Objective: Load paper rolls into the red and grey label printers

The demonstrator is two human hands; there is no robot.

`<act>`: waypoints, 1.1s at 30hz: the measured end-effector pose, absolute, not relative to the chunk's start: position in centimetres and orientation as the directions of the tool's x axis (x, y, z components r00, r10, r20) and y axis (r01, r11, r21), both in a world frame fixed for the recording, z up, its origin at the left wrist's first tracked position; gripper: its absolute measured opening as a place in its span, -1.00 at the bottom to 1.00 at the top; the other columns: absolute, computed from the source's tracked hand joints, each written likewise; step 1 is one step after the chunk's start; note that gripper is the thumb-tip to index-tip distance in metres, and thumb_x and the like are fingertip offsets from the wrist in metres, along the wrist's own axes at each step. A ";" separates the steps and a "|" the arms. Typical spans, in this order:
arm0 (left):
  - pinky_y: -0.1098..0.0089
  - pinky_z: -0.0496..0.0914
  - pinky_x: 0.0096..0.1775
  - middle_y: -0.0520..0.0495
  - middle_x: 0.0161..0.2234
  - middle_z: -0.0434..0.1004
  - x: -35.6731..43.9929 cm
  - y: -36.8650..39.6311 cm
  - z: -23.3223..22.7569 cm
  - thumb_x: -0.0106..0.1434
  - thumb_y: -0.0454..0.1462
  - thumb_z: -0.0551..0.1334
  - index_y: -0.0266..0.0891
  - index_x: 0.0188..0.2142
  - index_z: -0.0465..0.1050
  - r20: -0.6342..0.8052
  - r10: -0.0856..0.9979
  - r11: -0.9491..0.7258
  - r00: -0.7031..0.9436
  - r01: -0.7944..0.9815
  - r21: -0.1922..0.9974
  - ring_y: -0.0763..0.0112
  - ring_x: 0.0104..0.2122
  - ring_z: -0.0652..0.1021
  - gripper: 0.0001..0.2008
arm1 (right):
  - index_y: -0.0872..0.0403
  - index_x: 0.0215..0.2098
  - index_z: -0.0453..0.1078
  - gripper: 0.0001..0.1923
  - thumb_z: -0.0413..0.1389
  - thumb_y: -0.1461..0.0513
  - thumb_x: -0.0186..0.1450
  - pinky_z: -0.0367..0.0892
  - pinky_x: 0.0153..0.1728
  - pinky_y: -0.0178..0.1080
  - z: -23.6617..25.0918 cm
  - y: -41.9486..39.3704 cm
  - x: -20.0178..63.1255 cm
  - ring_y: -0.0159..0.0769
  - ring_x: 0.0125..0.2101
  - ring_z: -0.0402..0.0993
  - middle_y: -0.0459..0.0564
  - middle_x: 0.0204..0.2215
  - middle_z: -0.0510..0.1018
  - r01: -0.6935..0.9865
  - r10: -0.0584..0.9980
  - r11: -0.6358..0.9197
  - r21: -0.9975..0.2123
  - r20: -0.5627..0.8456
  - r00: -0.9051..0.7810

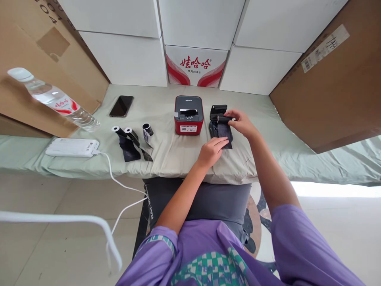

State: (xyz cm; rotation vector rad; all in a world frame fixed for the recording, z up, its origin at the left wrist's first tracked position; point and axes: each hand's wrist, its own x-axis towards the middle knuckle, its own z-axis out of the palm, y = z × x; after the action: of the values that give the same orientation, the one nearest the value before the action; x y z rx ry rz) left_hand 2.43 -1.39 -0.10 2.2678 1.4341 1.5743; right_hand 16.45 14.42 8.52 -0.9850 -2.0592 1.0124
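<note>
My right hand (241, 123) is closed on a black paper roll (223, 119), fingers and thumb at its right end. From the roll a dark strip of paper (224, 132) hangs toward me. My left hand (212, 151) has its fingers across the strip's lower part and seems to grip it; its thumb is hard to see. Under the roll and strip lies a small black portable printer (213, 129), partly hidden, with its lid (218, 110) raised at the back. Left of it stands a red and black label printer (189, 115), a dark piece sticking out of its top slot.
Several partly unrolled black paper rolls (128, 139) lie on the left of the cloth-covered table (166, 159). A phone (122, 106), a water bottle (59, 99) and a white power bank (73, 147) with a cable are farther left. White boxes (196, 65) line the back; cardboard boxes (330, 75) flank the sides.
</note>
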 end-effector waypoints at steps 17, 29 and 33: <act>0.29 0.67 -0.04 -0.09 0.10 0.71 3.1 -1.5 0.5 0.50 -0.37 0.20 -0.14 0.05 0.69 0.646 0.762 -0.445 -0.042 0.691 0.569 0.25 0.01 0.72 -0.70 | 0.02 -0.29 0.50 -0.85 0.15 0.25 0.16 0.21 0.30 0.19 5.3 15.8 15.3 0.07 0.11 0.44 0.19 0.02 0.55 0.579 0.764 0.626 -0.521 0.264 -0.589; 0.33 0.61 -0.04 -0.07 0.03 0.74 3.0 -2.1 1.4 0.47 -0.34 0.21 -0.17 0.02 0.66 0.755 0.653 -0.530 -0.057 0.677 0.510 0.29 -0.02 0.72 -0.75 | 0.06 0.21 0.47 -0.55 -0.06 0.10 0.50 0.25 0.28 0.21 9.0 12.3 13.7 0.17 0.27 0.40 0.26 0.22 0.56 0.736 0.805 0.583 -0.344 0.370 -0.465; 0.36 0.57 -0.10 -0.11 -0.08 0.74 2.9 -2.6 1.9 0.47 -0.34 0.14 -0.16 -0.07 0.63 0.733 0.675 -0.537 -0.081 0.628 0.563 0.34 -0.12 0.72 -0.74 | 0.06 0.13 0.58 -0.53 -0.09 0.08 0.54 0.24 0.35 0.11 9.0 8.3 14.9 0.08 0.30 0.45 0.22 0.22 0.61 0.705 0.800 0.598 -0.382 0.237 -0.551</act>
State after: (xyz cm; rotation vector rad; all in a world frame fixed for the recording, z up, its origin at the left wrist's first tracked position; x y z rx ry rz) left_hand 2.95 -2.58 1.93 2.1004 1.4906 1.7243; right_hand 14.91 8.30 9.00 -1.2081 -2.4429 0.3408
